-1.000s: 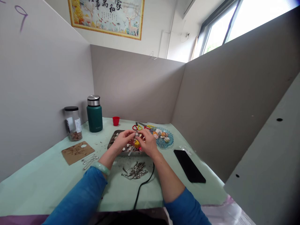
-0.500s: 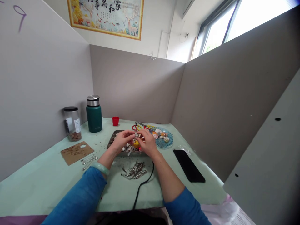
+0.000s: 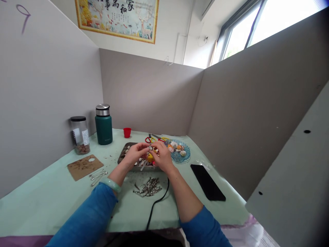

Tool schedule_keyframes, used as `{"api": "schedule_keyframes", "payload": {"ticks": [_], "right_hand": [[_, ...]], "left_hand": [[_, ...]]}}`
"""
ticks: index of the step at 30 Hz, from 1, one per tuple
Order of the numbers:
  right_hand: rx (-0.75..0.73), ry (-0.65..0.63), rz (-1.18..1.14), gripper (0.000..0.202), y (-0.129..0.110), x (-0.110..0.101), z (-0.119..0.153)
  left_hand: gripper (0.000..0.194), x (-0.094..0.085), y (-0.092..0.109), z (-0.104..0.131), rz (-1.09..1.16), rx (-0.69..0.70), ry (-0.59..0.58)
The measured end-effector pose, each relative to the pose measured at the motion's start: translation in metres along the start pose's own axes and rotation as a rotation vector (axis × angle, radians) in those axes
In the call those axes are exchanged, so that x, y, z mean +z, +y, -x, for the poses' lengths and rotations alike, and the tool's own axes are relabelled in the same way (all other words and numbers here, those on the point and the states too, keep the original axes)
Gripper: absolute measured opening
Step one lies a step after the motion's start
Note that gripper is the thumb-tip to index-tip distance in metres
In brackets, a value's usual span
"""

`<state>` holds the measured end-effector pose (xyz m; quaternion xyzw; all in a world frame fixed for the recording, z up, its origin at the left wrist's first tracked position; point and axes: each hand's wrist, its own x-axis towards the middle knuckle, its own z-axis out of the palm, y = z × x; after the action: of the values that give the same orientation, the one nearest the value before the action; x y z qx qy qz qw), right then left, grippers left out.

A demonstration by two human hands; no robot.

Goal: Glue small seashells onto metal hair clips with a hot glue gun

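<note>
My left hand (image 3: 134, 153) and my right hand (image 3: 162, 157) meet above a metal tray (image 3: 149, 168). Between their fingertips they pinch a small whitish, patterned piece (image 3: 150, 148), too small to identify. Below them the tray holds small white, red and yellow pieces, among them a yellow piece (image 3: 150, 158). A pile of small metal clips (image 3: 148, 187) lies on the cloth in front of the tray. Right of my right hand is a blue glass plate (image 3: 187, 151) with orange and white decorated pieces.
At the left are a green bottle (image 3: 104, 129), a clear jar (image 3: 82, 137), a brown board (image 3: 83, 168) and metal pins (image 3: 97, 175). A red cup (image 3: 127, 132) and scissors (image 3: 161, 139) stand behind the tray. A black phone (image 3: 207, 182) lies right; a black cord (image 3: 153, 205) runs in front.
The camera view has shifted very slightly. Both hands keep the same hold on the small piece above the tray.
</note>
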<state>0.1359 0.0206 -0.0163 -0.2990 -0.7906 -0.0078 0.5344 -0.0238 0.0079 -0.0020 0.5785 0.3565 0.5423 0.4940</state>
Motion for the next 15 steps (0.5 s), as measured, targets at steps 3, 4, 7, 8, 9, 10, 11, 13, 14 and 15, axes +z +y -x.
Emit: {"api": "schedule_keyframes", "payload": {"ticks": [3, 4, 7, 8, 9, 10, 11, 13, 14, 15], "right_hand": [[-0.004, 0.003, 0.015, 0.016, 0.0, 0.0001, 0.0001], [-0.006, 0.0, 0.017, 0.016, 0.0002, 0.0003, 0.0002], [-0.003, -0.013, 0.028, 0.016, 0.0011, 0.0009, 0.0005], [0.003, -0.018, 0.032, 0.016, 0.0013, 0.001, 0.0006], [0.012, -0.022, 0.035, 0.016, 0.0014, 0.001, 0.0007], [0.021, -0.025, 0.038, 0.015, 0.0014, 0.001, 0.0007], [0.031, -0.025, 0.039, 0.014, 0.0012, 0.0008, 0.0007], [0.043, -0.029, 0.039, 0.014, 0.0005, 0.0003, 0.0006], [0.046, -0.035, 0.038, 0.014, 0.0, 0.0, 0.0006], [0.046, -0.044, 0.038, 0.015, -0.0005, -0.0003, 0.0005]], "left_hand": [[0.044, 0.0019, 0.0007, 0.0004, -0.037, 0.016, 0.011], [0.045, 0.002, 0.0006, 0.0003, -0.048, 0.014, 0.009], [0.047, 0.0013, -0.001, -0.0006, -0.07, 0.0, -0.008], [0.047, 0.0011, -0.0016, -0.0007, -0.075, -0.001, -0.015], [0.048, 0.001, -0.0021, -0.0008, -0.082, 0.0, -0.022], [0.048, 0.001, -0.0026, -0.0008, -0.09, 0.002, -0.025], [0.049, 0.0012, -0.0028, -0.0007, -0.097, 0.003, -0.025], [0.048, 0.0016, -0.0028, -0.0004, -0.1, 0.004, -0.014], [0.048, 0.0018, -0.0026, -0.0003, -0.092, 0.005, -0.006], [0.047, 0.0019, -0.0022, -0.0001, -0.078, 0.005, 0.002]]}}
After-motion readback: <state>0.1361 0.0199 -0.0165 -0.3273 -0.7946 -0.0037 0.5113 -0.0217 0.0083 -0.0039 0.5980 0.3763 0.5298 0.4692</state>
